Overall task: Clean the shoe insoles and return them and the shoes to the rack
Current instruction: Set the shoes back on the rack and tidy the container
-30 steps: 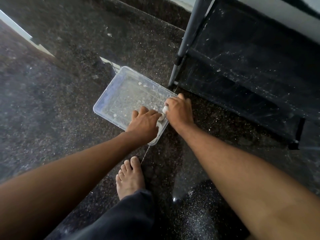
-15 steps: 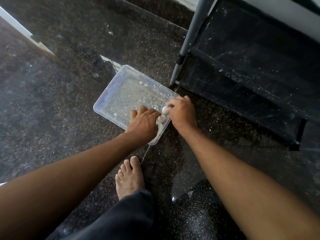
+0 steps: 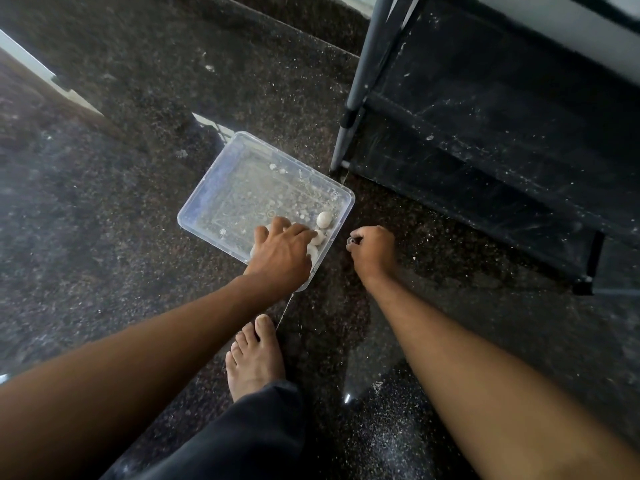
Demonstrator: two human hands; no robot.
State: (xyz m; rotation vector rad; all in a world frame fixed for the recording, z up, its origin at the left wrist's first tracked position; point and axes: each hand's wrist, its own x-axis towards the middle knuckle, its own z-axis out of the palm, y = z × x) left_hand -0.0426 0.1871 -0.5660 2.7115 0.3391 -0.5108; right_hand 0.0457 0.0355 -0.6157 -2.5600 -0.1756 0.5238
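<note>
A: Change since earlier frame?
B: Right hand [image 3: 372, 251] has left the tray [image 3: 207, 199]; curled grip pinches a small object, identity unclear, above open floor [image 3: 138, 168].
A: Left hand [image 3: 282, 252]?
B: Fingers spread over white lumps [image 3: 324, 219] at the tray's near corner; rack [image 3: 485, 133] stands right.

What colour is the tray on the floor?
Clear, see-through plastic tray, the dark speckled floor showing through; seen in the head view.

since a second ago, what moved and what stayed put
The right hand left the tray's corner and drew back to the floor beside it, fingers curled round something small. A white ball it had held at the tray edge now lies in the tray. The left hand stays in the tray; tray, rack and foot unmoved.
</note>
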